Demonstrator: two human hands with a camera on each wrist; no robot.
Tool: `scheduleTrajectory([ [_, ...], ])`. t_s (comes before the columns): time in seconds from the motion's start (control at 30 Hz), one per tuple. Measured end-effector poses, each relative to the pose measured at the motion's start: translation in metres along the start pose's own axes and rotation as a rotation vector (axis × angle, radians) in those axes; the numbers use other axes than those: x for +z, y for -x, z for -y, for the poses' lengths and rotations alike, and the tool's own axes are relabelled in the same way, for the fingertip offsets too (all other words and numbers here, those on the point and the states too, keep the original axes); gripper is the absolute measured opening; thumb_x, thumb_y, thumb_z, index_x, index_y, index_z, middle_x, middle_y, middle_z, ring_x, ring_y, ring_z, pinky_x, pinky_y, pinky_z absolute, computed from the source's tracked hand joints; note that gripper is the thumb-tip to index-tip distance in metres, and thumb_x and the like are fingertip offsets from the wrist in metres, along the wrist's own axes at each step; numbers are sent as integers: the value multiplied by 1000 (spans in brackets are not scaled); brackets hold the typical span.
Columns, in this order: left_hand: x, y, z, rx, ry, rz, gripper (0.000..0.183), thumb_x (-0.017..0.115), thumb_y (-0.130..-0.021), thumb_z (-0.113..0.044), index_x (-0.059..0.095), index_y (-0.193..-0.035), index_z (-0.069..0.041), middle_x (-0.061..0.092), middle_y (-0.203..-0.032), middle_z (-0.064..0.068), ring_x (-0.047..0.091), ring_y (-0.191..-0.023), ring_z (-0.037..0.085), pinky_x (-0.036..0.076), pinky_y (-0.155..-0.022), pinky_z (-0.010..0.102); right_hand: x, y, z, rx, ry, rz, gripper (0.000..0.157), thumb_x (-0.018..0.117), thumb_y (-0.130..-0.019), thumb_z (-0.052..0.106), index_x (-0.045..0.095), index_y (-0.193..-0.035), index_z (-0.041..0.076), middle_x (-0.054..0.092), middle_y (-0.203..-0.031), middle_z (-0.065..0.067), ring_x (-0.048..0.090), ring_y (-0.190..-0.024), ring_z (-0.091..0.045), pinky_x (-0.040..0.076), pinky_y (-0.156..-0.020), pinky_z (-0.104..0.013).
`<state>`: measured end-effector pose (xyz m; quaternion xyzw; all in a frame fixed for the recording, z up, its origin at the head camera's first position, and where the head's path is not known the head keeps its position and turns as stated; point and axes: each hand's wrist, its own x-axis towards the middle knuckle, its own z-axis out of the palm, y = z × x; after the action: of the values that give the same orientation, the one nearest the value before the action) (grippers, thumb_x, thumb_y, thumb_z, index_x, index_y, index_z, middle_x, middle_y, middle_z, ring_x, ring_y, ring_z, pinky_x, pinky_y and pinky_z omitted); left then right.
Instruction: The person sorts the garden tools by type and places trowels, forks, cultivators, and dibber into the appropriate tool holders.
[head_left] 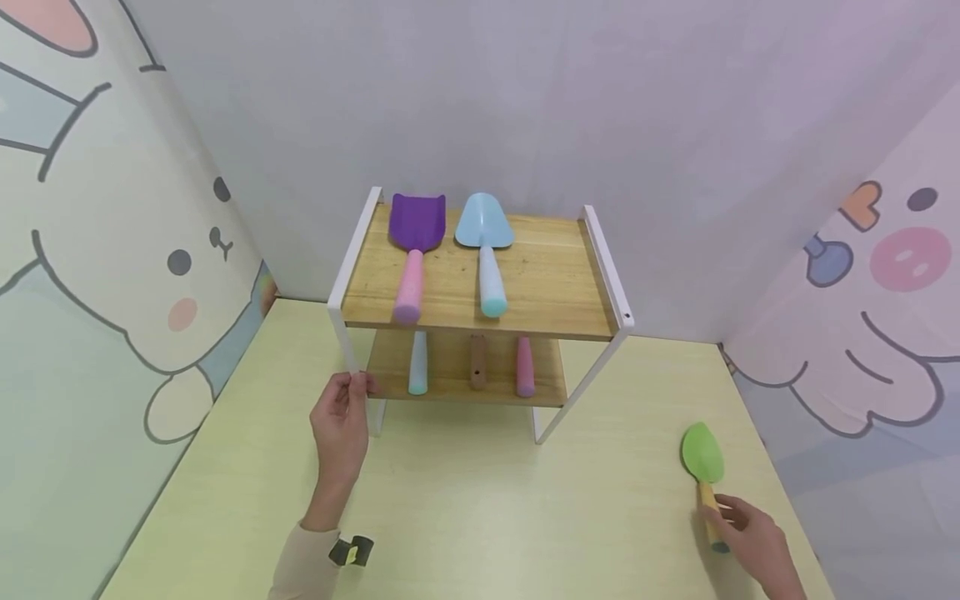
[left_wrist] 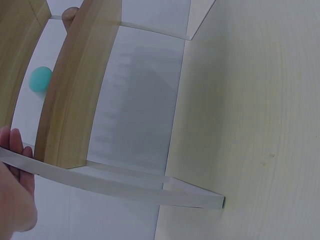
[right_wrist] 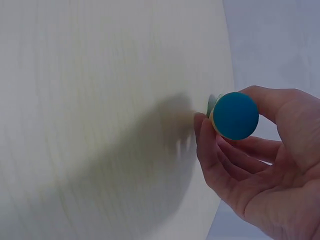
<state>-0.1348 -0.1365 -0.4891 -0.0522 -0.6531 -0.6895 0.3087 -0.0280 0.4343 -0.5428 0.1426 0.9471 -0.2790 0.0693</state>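
Observation:
My left hand (head_left: pixel 339 429) holds the white side post of a two-tier wooden shelf rack (head_left: pixel 555 283), at lower-shelf height. In the left wrist view its fingers (left_wrist: pixel 16 140) lie behind the white frame bar (left_wrist: pixel 115 187), with the thumb side in front. Over at the right, my right hand (head_left: pixel 753 537) grips a small green trowel (head_left: pixel 702 454) by its yellow handle, blade pointing away from me. The handle's round blue end (right_wrist: pixel 236 116) faces the right wrist camera, and most of the blade is hidden behind it there.
On the upper shelf lie a purple shovel (head_left: pixel 417 221) with a pink handle and a light blue trowel (head_left: pixel 483 221). Below, a pale blue handle (head_left: pixel 418 364), a brown handle (head_left: pixel 477 362) and a pink handle (head_left: pixel 525 367) point outward. Cartoon-printed walls border the pale table (head_left: pixel 465 517).

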Motion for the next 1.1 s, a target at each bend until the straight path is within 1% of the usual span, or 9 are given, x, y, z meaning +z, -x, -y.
scheduleTrajectory([
  [0.13,0,0,-1,1,8,5,15,52,-104,6,59,-96,16,66,-91,21,67,-85,12,53,-82,18,-3,1,2,32,-33,27,60,70,-99,38,59,-133,-11,72,-114,-26,74,-89,-19,53,-70,-24],
  [0.2,0,0,0,1,11,8,14,52,-104,6,59,-96,16,65,-91,23,67,-85,13,54,-82,18,-3,2,3,65,-75,58,64,70,-99,40,57,-136,-12,71,-118,-26,72,-92,-14,53,-72,-22],
  [0.27,0,0,0,4,9,10,14,52,-104,7,59,-96,16,65,-91,24,67,-85,13,54,-82,18,-3,2,4,113,-151,95,69,69,-99,40,52,-140,-12,68,-123,-28,70,-93,-9,55,-75,-22],
  [0.37,-1,0,1,8,14,8,14,52,-104,8,59,-97,17,64,-90,25,68,-84,13,54,-82,18,-2,3,6,164,-268,137,73,69,-100,39,45,-145,-14,65,-128,-30,68,-91,-3,58,-77,-24],
  [0.5,-2,0,2,7,30,7,14,51,-104,9,59,-97,17,64,-90,26,68,-84,13,53,-82,18,0,4,9,194,-327,149,76,70,-99,41,43,-147,-13,64,-130,-29,66,-89,1,60,-77,-26],
  [0.67,-2,1,1,11,32,13,13,51,-104,9,59,-97,18,65,-91,25,67,-84,13,53,-83,17,3,8,11,190,-369,128,76,71,-98,39,43,-148,-11,65,-130,-27,65,-90,4,59,-79,-25],
  [0.87,-2,1,-1,1,15,15,17,51,-105,5,58,-97,17,64,-91,27,67,-85,13,53,-84,18,7,12,23,131,-414,95,69,72,-99,32,46,-145,-12,68,-123,-25,69,-87,-2,60,-75,-27],
  [0.97,-2,0,-1,-9,0,16,19,51,-106,2,57,-97,18,63,-92,29,68,-85,13,54,-84,18,9,13,29,122,-445,85,66,73,-98,28,47,-144,-11,70,-119,-22,70,-87,-3,60,-74,-28],
  [1.1,-2,0,-1,-1,0,18,19,51,-106,2,57,-96,18,64,-92,28,68,-85,13,54,-84,18,10,13,35,113,-470,84,65,74,-98,27,48,-144,-10,71,-118,-20,71,-88,-3,60,-73,-28],
])
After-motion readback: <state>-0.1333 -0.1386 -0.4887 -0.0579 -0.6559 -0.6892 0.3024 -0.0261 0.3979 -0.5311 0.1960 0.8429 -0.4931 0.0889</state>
